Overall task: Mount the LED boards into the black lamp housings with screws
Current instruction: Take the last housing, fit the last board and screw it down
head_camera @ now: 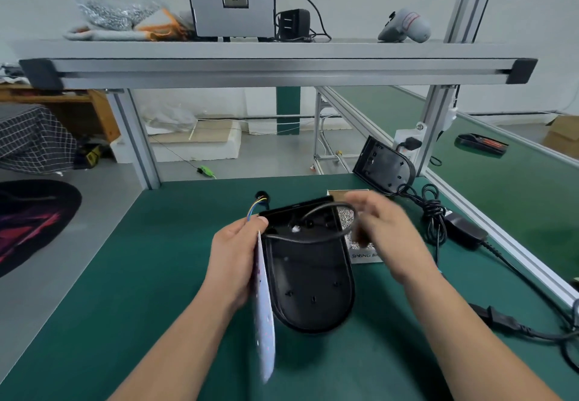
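Left hand (233, 256) grips LED board (264, 322); right hand (385, 237) blurred, grip unclear; green mat (125, 275), aluminium shelf (282, 68) above.

Bright, even diffuse light, shadows soft. Right hand (385, 231) motion-blurred. Fisheye bows the long silver aluminium shelf rail (282, 70).
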The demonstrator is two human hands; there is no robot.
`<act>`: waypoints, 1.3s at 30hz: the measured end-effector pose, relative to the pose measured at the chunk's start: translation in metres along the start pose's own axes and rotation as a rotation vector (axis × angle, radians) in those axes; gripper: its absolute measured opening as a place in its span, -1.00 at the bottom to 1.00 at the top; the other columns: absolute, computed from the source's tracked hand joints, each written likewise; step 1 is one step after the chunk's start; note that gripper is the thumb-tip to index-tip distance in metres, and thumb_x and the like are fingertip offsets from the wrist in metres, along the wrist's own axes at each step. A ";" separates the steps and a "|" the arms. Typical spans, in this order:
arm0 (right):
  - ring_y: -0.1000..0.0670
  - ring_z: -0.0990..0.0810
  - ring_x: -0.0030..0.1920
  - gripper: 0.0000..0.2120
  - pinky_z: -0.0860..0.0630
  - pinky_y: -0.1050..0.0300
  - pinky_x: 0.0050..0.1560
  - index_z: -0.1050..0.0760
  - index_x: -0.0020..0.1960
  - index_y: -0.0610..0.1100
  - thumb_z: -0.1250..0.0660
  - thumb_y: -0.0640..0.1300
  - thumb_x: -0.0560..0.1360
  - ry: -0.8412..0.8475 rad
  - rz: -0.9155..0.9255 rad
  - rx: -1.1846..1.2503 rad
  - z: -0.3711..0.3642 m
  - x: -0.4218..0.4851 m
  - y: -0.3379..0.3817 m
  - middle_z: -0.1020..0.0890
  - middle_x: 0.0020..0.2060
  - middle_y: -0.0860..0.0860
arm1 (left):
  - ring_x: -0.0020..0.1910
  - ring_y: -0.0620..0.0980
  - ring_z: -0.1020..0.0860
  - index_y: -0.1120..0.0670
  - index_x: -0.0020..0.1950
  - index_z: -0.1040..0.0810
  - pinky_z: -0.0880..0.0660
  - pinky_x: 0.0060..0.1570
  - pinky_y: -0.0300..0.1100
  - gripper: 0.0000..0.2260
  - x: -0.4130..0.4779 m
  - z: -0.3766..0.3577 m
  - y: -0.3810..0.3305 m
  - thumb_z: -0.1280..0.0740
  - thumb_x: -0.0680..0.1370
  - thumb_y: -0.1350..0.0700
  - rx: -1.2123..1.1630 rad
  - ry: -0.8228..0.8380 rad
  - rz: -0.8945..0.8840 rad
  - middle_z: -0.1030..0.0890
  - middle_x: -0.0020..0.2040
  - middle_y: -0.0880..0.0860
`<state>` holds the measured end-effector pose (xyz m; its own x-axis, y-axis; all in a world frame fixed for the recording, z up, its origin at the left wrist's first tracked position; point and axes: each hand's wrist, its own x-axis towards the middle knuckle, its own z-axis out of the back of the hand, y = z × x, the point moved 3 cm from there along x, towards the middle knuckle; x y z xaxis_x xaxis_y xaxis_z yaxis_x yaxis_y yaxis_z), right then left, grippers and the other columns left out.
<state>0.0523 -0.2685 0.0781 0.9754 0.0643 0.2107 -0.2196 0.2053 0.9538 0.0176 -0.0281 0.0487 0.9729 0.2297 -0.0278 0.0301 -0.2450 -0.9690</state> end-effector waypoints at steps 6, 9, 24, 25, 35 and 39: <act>0.11 -0.74 0.06 -0.81 -0.68 0.12 0.03 -0.71 0.09 0.22 -0.45 -0.04 0.55 0.407 -0.076 0.040 -0.043 -0.020 -0.010 -0.77 0.04 0.12 | -0.37 0.02 -0.30 0.19 -0.23 -0.36 -0.37 -0.42 -0.21 -0.73 -0.008 -0.006 -0.001 -0.37 0.57 0.12 -0.010 0.126 0.012 -0.32 -0.30 0.10; 0.02 -0.72 -0.15 -0.87 -0.62 0.15 -0.13 -0.74 0.02 -0.02 -0.42 -0.14 0.55 0.416 -0.039 0.069 -0.045 -0.017 -0.009 -0.77 -0.12 0.01 | -0.26 0.14 -0.43 0.28 -0.08 -0.54 -0.51 -0.36 -0.18 -0.78 -0.008 0.001 -0.002 -0.36 0.60 0.11 -0.079 0.105 0.030 -0.49 -0.21 0.18; -0.16 -0.73 0.05 -0.76 -0.64 0.05 0.10 -0.48 0.10 -0.16 -0.21 -0.42 0.54 -0.424 0.163 0.772 0.034 0.015 -0.007 -0.66 -0.09 -0.15 | -0.16 0.04 -0.47 0.13 0.02 -0.70 -0.45 -0.08 -0.07 -0.80 -0.004 -0.003 0.003 -0.32 0.63 0.05 0.141 0.114 -0.092 -0.55 -0.18 0.09; -0.08 -0.68 -0.04 -0.73 -0.62 0.12 0.05 -0.52 0.06 -0.12 -0.23 -0.43 0.50 -0.379 0.236 0.597 0.029 0.011 -0.002 -0.65 -0.13 -0.09 | -0.11 0.06 -0.49 0.10 0.07 -0.72 -0.47 0.00 0.00 -0.79 -0.003 -0.002 0.005 -0.33 0.62 0.03 0.156 0.115 -0.101 -0.58 -0.13 0.10; -0.09 -0.67 0.04 -0.78 -0.56 -0.31 0.23 -0.65 0.13 -0.12 -0.34 -0.21 0.51 0.432 0.097 -0.088 -0.035 -0.012 -0.010 -0.72 0.04 -0.18 | 0.29 0.04 -0.66 -0.13 0.21 -0.74 -0.47 0.45 0.19 -0.79 0.005 0.006 0.001 -0.35 0.67 0.06 0.147 0.017 -0.153 -0.75 0.18 -0.04; 0.09 -0.64 -0.06 -0.82 -0.60 0.06 0.02 -0.68 0.02 -0.02 -0.40 -0.07 0.45 0.428 0.104 0.037 -0.045 -0.013 -0.010 -0.74 -0.09 0.05 | 0.29 -0.16 -0.63 -0.18 0.27 -0.70 -0.46 0.45 0.01 -0.78 0.004 0.000 0.003 -0.33 0.69 -0.08 0.196 0.004 -0.235 -0.72 0.21 -0.18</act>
<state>0.0408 -0.2273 0.0565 0.8508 0.4834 0.2060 -0.3080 0.1411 0.9409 0.0212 -0.0275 0.0455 0.9454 0.2545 0.2037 0.2105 0.0006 -0.9776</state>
